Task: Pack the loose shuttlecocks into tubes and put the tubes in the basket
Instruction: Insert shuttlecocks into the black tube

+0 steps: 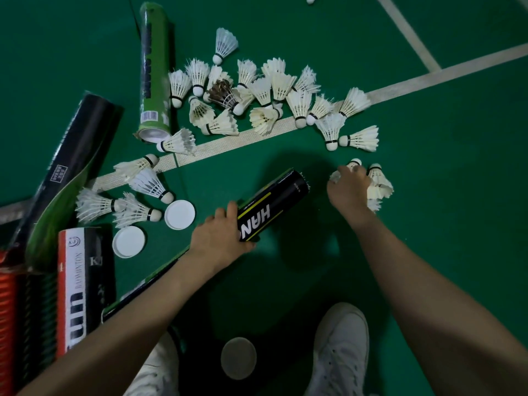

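Note:
My left hand (pixel 218 240) grips a black tube (pixel 274 205) with yellow stripes near its lower end; the tube lies tilted, its open mouth pointing up and right. My right hand (pixel 347 190) is closed over a white shuttlecock (pixel 354 164) on the green floor, with a second shuttlecock (pixel 378 181) touching it on the right. Several loose white shuttlecocks (pixel 265 95) lie in a pile beyond, along the white court line. More shuttlecocks (pixel 134 201) lie at the left.
A green tube (pixel 155 70) lies open-ended at upper left, a long black tube (pixel 71 161) beside it, and a red-white-black tube (pixel 83 284) over an orange basket (pixel 7 310) at lower left. Two white lids (pixel 180 214) lie nearby, a third lid (pixel 238 357) between my white shoes.

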Motion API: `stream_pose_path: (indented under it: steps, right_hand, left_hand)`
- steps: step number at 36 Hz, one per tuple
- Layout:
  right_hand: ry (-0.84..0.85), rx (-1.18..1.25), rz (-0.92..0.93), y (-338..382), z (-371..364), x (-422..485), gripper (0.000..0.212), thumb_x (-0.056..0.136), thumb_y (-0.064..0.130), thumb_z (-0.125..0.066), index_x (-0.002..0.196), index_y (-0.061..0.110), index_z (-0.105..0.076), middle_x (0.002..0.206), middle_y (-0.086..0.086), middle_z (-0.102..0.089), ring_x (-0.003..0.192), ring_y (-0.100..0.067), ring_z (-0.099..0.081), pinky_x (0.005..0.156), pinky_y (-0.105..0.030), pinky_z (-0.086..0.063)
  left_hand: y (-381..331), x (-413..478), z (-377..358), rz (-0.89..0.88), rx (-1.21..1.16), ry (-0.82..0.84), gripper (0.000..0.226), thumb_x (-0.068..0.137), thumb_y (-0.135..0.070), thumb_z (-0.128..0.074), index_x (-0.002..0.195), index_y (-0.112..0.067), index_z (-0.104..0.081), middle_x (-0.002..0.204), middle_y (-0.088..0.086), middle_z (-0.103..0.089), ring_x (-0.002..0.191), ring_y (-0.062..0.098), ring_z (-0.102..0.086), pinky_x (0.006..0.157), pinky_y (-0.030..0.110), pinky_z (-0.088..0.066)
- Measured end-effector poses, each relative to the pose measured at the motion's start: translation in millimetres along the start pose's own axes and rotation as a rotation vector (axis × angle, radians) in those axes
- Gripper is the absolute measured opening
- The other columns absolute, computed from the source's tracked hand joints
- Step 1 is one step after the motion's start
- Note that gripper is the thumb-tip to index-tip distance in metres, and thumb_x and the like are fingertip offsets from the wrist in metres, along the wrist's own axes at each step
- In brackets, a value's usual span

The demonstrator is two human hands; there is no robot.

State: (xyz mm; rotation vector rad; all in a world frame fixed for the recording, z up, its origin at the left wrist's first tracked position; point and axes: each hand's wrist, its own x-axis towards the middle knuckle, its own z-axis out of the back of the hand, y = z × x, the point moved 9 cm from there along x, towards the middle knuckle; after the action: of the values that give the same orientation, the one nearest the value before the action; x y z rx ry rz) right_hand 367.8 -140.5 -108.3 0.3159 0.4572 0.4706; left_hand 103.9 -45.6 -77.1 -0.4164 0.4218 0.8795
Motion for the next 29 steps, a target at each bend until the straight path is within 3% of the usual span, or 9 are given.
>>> stream_pose_path:
  steps: [3, 6, 8, 12, 15, 19, 22, 26, 29]
  right_hand:
    - [-0.022, 0.042, 0.169, 19.9, -6.1, -4.1, 0.029, 0.089, 0.015, -0.056, 0.112, -0.001, -0.063, 0.126, -0.022, -0.051, 0.123, -0.038, -0.041, 0.103, -0.035, -0.030]
    - [-0.037, 0.109, 0.264, 39.0, -8.8, -14.7, 0.023, 0.088, 0.014, -0.059, 0.107, 0.001, -0.062, 0.114, -0.020, -0.053, 0.107, -0.035, -0.050, 0.091, -0.033, -0.038]
    - [-0.076, 0.191, 0.260, 44.4, -9.3, -19.8, 0.029, 0.086, 0.012, -0.061, 0.113, 0.004, -0.055, 0.117, -0.018, -0.047, 0.105, -0.032, -0.049, 0.089, -0.034, -0.040]
    - [-0.070, 0.029, 0.120, 37.0, -24.9, -18.8, 0.054, 0.084, 0.021, -0.066, 0.130, 0.007, -0.042, 0.133, -0.019, -0.038, 0.124, -0.036, -0.035, 0.101, -0.039, -0.030]
    - [0.100, 0.050, 0.061, 30.7, -49.5, -19.2, 0.048, 0.089, 0.022, -0.062, 0.131, 0.007, -0.044, 0.137, -0.020, -0.035, 0.125, -0.037, -0.035, 0.103, -0.038, -0.031]
    - [0.111, 0.147, 0.117, 36.9, -60.4, -30.3, 0.044, 0.090, 0.024, -0.062, 0.127, 0.004, -0.048, 0.135, -0.019, -0.036, 0.123, -0.035, -0.040, 0.102, -0.038, -0.035]
    - [0.168, 0.155, 0.180, 47.0, -69.8, -44.5, 0.049, 0.088, 0.036, -0.063, 0.126, 0.007, -0.050, 0.136, -0.016, -0.036, 0.129, -0.032, -0.032, 0.105, -0.035, -0.029]
    - [0.209, -0.134, 0.356, 58.4, -80.7, -61.6, 0.069, 0.072, 0.048, -0.076, 0.124, 0.011, -0.048, 0.127, -0.011, -0.038, 0.123, -0.030, -0.030, 0.102, -0.036, -0.029]
    - [0.218, -0.299, 0.351, 54.6, -85.6, -65.0, 0.063, 0.072, 0.032, -0.076, 0.120, 0.008, -0.042, 0.124, -0.013, -0.042, 0.115, -0.031, -0.039, 0.092, -0.036, -0.036]
  left_hand:
    - [6.0, -4.5, 0.3, 0.018, -0.048, 0.006, 0.087, 0.073, -0.061, -0.065, 0.135, -0.014, -0.026, 0.122, 0.011, -0.050, 0.111, 0.032, -0.052, 0.088, 0.043, -0.047]
    - [17.1, -10.0, 5.4, 0.053, -0.084, 0.001, 0.085, 0.073, -0.060, -0.066, 0.134, -0.014, -0.028, 0.123, 0.011, -0.049, 0.111, 0.032, -0.053, 0.085, 0.041, -0.046]
    - [26.4, -14.1, 9.0, 0.084, -0.105, -0.003, 0.083, 0.073, -0.060, -0.066, 0.134, -0.016, -0.029, 0.122, 0.010, -0.049, 0.110, 0.032, -0.054, 0.082, 0.040, -0.045]
    - [44.8, -19.8, 13.4, 0.127, -0.113, -0.002, 0.080, 0.072, -0.060, -0.067, 0.132, -0.020, -0.031, 0.118, 0.009, -0.050, 0.105, 0.032, -0.056, 0.079, 0.039, -0.045]
    - [56.7, -22.4, 15.5, 0.144, -0.135, -0.004, 0.080, 0.071, -0.059, -0.069, 0.131, -0.021, -0.031, 0.118, 0.008, -0.051, 0.104, 0.032, -0.057, 0.079, 0.038, -0.045]
    - [69.2, -26.8, 18.5, 0.170, -0.148, -0.015, 0.080, 0.072, -0.057, -0.069, 0.132, -0.020, -0.031, 0.119, 0.008, -0.050, 0.105, 0.032, -0.057, 0.078, 0.037, -0.044]
    - [77.6, -30.8, 19.3, 0.184, -0.166, -0.027, 0.078, 0.071, -0.057, -0.070, 0.129, -0.020, -0.032, 0.116, 0.008, -0.051, 0.104, 0.032, -0.057, 0.076, 0.036, -0.044]
    - [88.7, -35.9, 17.5, 0.195, -0.184, -0.040, 0.076, 0.071, -0.057, -0.071, 0.125, -0.019, -0.034, 0.114, 0.009, -0.050, 0.102, 0.033, -0.057, 0.072, 0.035, -0.039]
    - [94.4, -39.2, 14.9, 0.196, -0.188, -0.034, 0.077, 0.070, -0.057, -0.071, 0.126, -0.018, -0.035, 0.115, 0.009, -0.050, 0.103, 0.032, -0.057, 0.074, 0.035, -0.041]
